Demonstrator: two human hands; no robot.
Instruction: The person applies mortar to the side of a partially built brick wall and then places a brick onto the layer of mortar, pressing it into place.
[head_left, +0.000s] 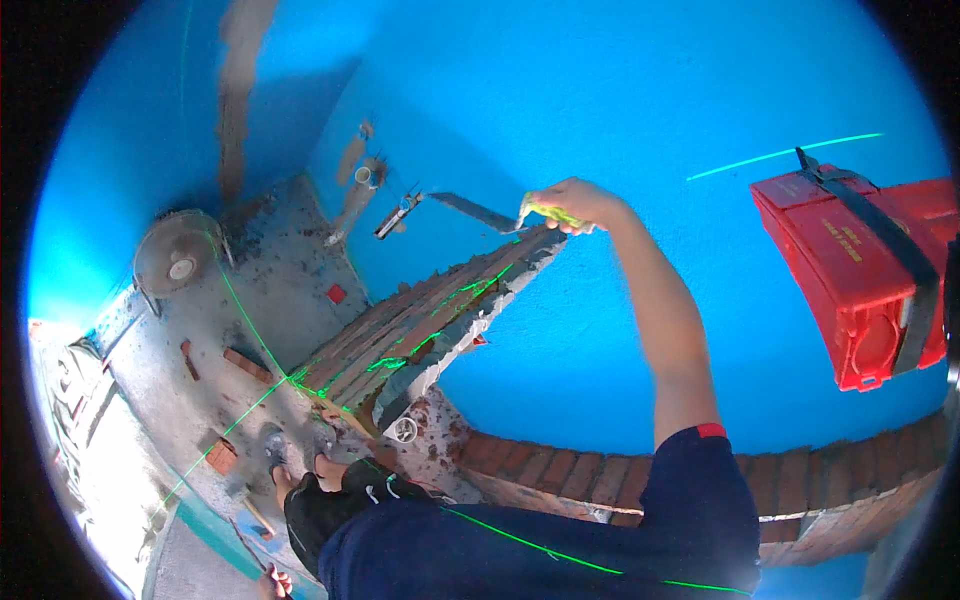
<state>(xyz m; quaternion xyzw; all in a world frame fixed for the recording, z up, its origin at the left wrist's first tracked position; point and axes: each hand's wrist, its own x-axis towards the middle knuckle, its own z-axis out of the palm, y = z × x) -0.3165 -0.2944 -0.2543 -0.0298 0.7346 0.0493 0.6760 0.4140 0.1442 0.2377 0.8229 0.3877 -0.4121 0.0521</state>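
My right hand is closed around the yellow-green handle of a trowel, whose pale metal neck bends down at the far end of a brick wall. Grey mortar coats the wall's top and side, and bright green laser lines cross it. The trowel's blade is hard to separate from the mortar and the shadow beside it. Low at the left edge of my body, my left hand is partly cut off by the frame. Its fingers are curled, and what they hold, if anything, cannot be made out.
A red plastic case with a black strap is at the right. Behind my body runs a brick ledge. Loose brick pieces and a round grey tub-like object lie on the dusty floor. A white pipe end shows near the blue wall.
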